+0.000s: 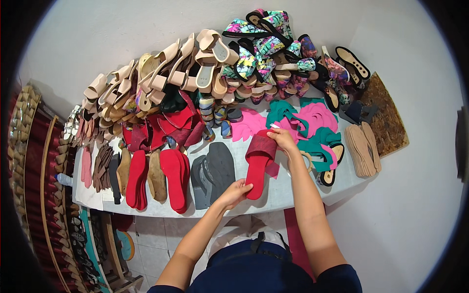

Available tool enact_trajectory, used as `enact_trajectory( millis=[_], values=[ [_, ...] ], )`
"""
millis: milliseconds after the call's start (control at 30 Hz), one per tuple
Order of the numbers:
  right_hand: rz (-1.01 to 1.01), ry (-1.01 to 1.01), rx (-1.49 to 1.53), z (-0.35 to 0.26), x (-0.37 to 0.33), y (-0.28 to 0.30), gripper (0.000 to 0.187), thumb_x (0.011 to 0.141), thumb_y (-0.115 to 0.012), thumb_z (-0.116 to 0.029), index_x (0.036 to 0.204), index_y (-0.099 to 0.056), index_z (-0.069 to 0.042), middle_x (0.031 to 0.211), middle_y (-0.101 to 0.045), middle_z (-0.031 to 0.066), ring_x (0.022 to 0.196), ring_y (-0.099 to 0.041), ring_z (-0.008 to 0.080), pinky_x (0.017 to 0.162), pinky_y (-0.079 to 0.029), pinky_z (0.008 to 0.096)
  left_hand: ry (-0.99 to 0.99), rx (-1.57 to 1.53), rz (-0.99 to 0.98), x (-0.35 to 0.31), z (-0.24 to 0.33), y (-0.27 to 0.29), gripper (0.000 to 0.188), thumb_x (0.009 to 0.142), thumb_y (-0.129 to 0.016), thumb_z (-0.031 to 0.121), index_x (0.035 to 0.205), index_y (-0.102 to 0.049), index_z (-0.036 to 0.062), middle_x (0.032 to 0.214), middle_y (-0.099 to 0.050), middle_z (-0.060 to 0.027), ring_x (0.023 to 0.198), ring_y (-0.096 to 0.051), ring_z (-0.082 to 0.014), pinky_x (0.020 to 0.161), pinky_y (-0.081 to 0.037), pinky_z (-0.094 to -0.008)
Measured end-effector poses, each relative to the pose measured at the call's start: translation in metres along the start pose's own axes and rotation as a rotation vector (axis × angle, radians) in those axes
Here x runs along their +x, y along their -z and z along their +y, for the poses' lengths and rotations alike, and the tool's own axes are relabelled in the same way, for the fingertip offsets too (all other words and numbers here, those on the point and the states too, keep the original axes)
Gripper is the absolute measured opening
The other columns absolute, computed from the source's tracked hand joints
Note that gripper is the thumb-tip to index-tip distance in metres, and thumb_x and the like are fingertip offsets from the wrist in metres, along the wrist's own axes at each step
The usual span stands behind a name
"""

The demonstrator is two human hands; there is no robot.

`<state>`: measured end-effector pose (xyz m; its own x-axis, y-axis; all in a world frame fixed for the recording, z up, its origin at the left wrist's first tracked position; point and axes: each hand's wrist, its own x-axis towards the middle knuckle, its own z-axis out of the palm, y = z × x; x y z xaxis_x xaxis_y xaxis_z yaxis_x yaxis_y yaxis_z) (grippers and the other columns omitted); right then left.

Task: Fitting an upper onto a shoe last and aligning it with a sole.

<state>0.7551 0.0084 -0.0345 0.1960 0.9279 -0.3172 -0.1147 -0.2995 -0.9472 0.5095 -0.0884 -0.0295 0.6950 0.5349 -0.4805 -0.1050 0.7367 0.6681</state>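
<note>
A red slide sandal [256, 178] with a darker, patterned red upper [262, 146] is held up over the near middle of the table. My left hand [237, 192] pinches its heel end at the lower left. At the toe end, my right hand [283, 139] is closed on the edge of the sandal; part of the fingers is hidden. Beneath it a pink scrap [272, 170] shows. Left of the sandal lie grey soles [220, 166] and stacked red soles [176, 178]. Pink cut pieces [248, 123] lie just beyond.
Beige heeled sandals [166, 63] and floral-patterned shoes [264, 44] are heaped along the wall. Red uppers [181, 124], green pieces [315, 146], tan soles [361, 151] and a roll of tape [307, 161] lie on the table [332, 195]. A shoe rack [41, 195] stands left.
</note>
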Motion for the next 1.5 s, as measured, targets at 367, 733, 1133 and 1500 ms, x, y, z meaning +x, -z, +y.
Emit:
enact_trajectory(
  millis=[367,733,1133,1500],
  values=[
    [-0.105,-0.047,-0.043,0.017,0.01,-0.007,0.024,0.079,-0.059,-0.014,0.097,-0.06,0.001,0.086,-0.061,0.0043,0.075,-0.056,0.0115,0.067,-0.043,0.0227,-0.036,0.439,0.194,0.013,-0.004,0.011,0.023,0.08,-0.059,0.019,0.09,-0.061,-0.0015,0.075,-0.059,-0.0018,0.068,-0.05,-0.0067,0.063,-0.04,-0.021],
    [-0.05,-0.073,-0.106,0.008,0.011,-0.013,0.025,0.079,-0.058,-0.012,0.098,-0.058,0.003,0.086,-0.061,0.0056,0.075,-0.056,0.012,0.069,-0.043,0.024,-0.057,0.517,0.233,0.016,0.0,0.011,0.027,0.078,-0.061,0.021,0.093,-0.061,-0.0017,0.069,-0.058,-0.0014,0.061,-0.05,-0.0073,0.058,-0.041,-0.0222],
    [-0.076,-0.069,-0.023,0.043,0.02,-0.012,0.026,0.08,-0.056,-0.013,0.101,-0.057,0.003,0.09,-0.061,0.006,0.079,-0.056,0.0121,0.072,-0.043,0.0236,-0.13,0.895,0.393,0.014,0.002,-0.002,0.033,0.073,-0.065,0.023,0.097,-0.06,0.001,0.066,-0.058,-0.0092,0.06,-0.055,-0.0156,0.059,-0.044,-0.0286],
    [-0.077,-0.039,-0.092,0.05,0.024,-0.014,0.025,0.078,-0.058,-0.014,0.098,-0.059,0.0,0.083,-0.061,0.0045,0.075,-0.055,0.0119,0.069,-0.043,0.0246,-0.022,0.912,0.332,0.019,0.008,0.009,0.03,0.073,-0.063,0.019,0.097,-0.06,0.0008,0.068,-0.061,-0.0139,0.061,-0.059,-0.0198,0.06,-0.045,-0.0307]
  ],
)
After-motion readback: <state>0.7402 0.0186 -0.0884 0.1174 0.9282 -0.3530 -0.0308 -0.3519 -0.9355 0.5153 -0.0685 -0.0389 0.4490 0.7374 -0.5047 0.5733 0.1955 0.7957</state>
